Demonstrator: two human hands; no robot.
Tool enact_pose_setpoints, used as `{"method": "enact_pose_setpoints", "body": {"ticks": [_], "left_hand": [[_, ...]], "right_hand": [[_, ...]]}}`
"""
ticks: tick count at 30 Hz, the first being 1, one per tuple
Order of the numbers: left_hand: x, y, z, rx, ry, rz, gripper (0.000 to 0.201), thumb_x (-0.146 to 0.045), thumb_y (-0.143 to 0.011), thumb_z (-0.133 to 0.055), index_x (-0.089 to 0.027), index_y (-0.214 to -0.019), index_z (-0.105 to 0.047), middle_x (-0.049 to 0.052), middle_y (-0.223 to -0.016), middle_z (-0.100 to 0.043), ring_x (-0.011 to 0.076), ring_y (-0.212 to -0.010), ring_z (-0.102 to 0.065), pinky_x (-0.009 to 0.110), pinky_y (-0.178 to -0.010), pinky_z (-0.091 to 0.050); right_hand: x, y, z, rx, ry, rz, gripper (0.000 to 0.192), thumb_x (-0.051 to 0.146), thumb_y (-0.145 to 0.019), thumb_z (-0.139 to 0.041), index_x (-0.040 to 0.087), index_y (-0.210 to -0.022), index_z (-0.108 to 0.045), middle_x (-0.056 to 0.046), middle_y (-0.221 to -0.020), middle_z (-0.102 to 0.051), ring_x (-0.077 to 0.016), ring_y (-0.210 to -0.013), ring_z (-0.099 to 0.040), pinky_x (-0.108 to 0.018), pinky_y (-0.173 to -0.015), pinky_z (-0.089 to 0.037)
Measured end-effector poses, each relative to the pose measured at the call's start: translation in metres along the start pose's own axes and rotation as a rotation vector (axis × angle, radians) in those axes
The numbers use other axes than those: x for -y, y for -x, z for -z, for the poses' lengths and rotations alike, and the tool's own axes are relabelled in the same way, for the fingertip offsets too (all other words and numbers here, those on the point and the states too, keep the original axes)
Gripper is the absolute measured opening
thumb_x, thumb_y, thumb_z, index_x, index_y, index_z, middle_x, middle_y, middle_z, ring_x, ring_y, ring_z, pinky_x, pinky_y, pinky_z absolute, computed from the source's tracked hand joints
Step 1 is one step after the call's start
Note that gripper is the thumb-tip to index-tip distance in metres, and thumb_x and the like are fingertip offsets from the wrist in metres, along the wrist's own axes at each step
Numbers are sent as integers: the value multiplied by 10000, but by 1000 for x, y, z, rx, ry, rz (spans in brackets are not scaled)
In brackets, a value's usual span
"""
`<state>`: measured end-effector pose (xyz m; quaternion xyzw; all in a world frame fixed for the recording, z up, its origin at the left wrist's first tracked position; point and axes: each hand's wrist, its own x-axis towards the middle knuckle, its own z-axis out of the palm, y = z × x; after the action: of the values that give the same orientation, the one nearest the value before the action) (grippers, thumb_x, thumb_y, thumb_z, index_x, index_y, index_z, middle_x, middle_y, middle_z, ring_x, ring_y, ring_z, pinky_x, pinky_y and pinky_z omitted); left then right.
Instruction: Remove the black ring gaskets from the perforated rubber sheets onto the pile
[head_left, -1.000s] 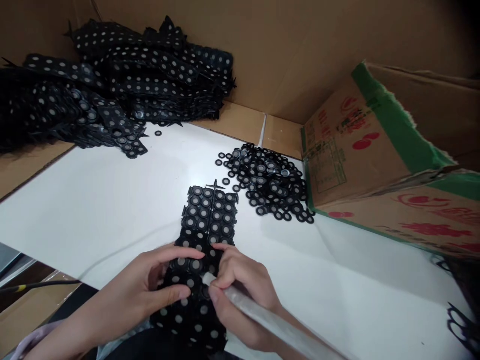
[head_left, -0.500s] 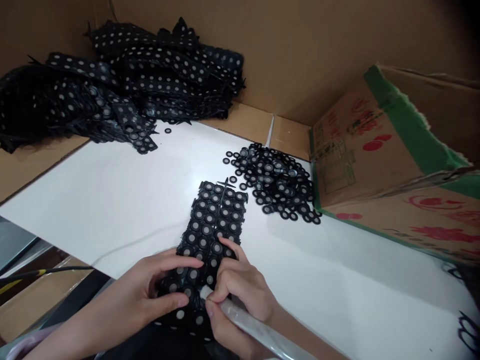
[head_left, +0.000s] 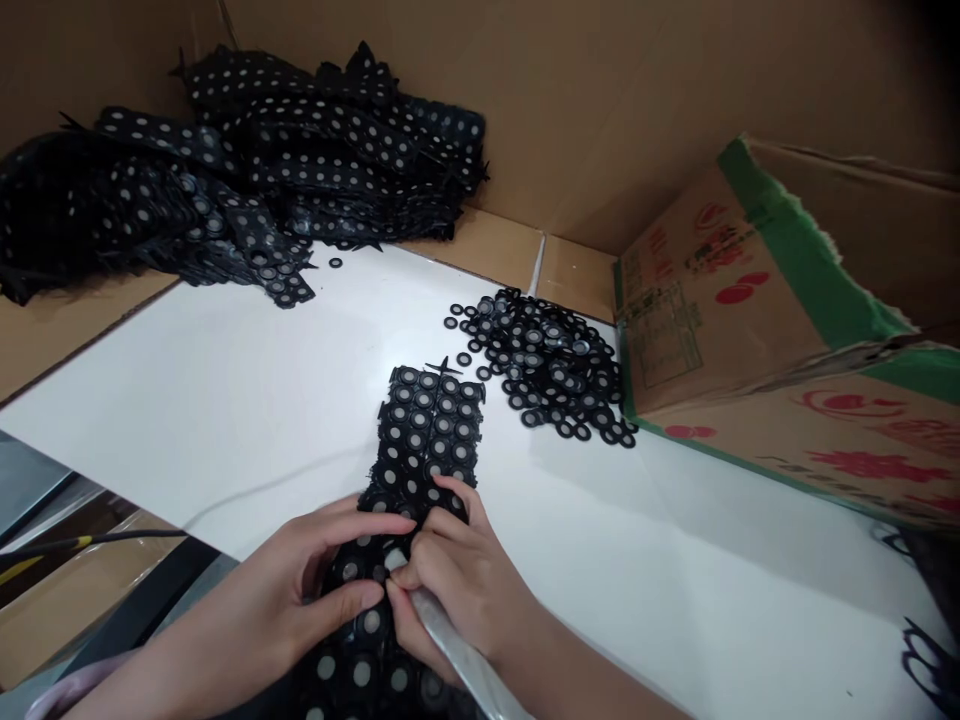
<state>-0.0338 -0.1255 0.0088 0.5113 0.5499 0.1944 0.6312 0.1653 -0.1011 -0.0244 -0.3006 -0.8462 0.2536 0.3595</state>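
A black sheet of ring-shaped parts with pale centres (head_left: 431,425) lies on the white table (head_left: 225,400), its near end under my hands. My left hand (head_left: 330,575) grips the sheet's near part between thumb and forefinger. My right hand (head_left: 454,580) holds a pale rod-like tool (head_left: 457,650), its tip pressed onto the sheet beside my left forefinger. A pile of loose black rings (head_left: 547,360) lies just beyond the sheet's far end, to the right.
A large heap of black sheets (head_left: 225,170) fills the far left on cardboard. A printed cardboard box with green edging (head_left: 750,320) stands at the right. Brown cardboard walls (head_left: 600,100) close the back. A cable (head_left: 82,545) runs off the near left edge.
The sheet has slid nearer to me under my hands, and the tool tip has shifted a little to the left on it. The view has moved slightly.
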Motion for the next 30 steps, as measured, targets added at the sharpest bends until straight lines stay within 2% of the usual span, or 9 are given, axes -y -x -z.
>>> {"method": "enact_pose_setpoints", "body": {"ticks": [5,9,11,13,16,18,23,27,30], "left_hand": [[1,-4,4,-4,-51,-16,366,-371,-907,-659,-366,-1273,-657,10,-1202,-703,276,-1136,-637,370,-1010,-491],[-5,-16,10,-76,-131,-29,380,-382,-897,-660,-343,-1275,-658,26,-1147,-700,293,-1090,-640,377,-922,-526],[-8,-22,13,-89,-186,-54,366,-388,-900,-642,-326,-1260,-665,22,-1043,-705,264,-939,-668,335,-785,-552],[-10,-26,15,-77,-210,-78,327,-378,-896,-640,-309,-1213,-685,16,-1029,-711,240,-860,-663,303,-710,-540],[-10,-25,16,-63,-194,-81,244,-354,-896,-638,-291,-1120,-712,14,-1095,-732,251,-923,-659,303,-742,-524],[-8,-21,16,-72,-188,-62,225,-366,-899,-638,-294,-1098,-716,7,-1083,-741,245,-907,-657,291,-724,-515],[-2,-11,13,-33,-169,10,338,-388,-851,-694,-303,-1179,-693,1,-1031,-726,174,-677,-617,238,-564,-476],[1,-8,9,-53,-128,4,363,-381,-853,-688,-337,-1213,-687,-4,-1092,-721,209,-765,-677,234,-576,-515],[4,-5,7,-85,-119,-2,431,-356,-841,-712,-376,-1268,-655,-18,-1154,-712,251,-911,-700,256,-694,-566]], "right_hand": [[-2,-2,9,-13,-108,-56,171,80,-787,-557,238,-760,-495,78,-588,-587,-123,-580,-567,-457,-1032,-449],[-1,1,23,-172,-200,-118,200,49,-768,-572,239,-786,-511,72,-605,-522,-126,-570,-518,-500,-972,-458],[2,2,24,-248,-189,-104,220,27,-751,-565,235,-797,-513,59,-610,-506,-137,-575,-495,-471,-841,-487],[6,3,21,-273,-224,-90,217,27,-746,-562,232,-801,-518,45,-600,-501,-143,-563,-477,-351,-634,-473],[8,2,15,-188,-285,-100,187,49,-764,-555,231,-783,-516,30,-583,-508,-147,-542,-480,-264,-471,-391],[7,2,13,-117,-284,-139,176,59,-782,-540,232,-785,-509,19,-599,-537,-157,-570,-524,-266,-486,-432],[2,5,11,-71,-271,-210,162,83,-808,-551,234,-797,-496,11,-647,-564,-166,-644,-573,-286,-584,-507],[0,10,10,-35,-315,-226,165,88,-794,-580,233,-789,-503,23,-649,-538,-152,-634,-554,-299,-634,-528],[-1,12,9,-37,-312,-207,167,92,-784,-583,237,-782,-501,37,-614,-525,-155,-630,-564,-316,-682,-539]]}}
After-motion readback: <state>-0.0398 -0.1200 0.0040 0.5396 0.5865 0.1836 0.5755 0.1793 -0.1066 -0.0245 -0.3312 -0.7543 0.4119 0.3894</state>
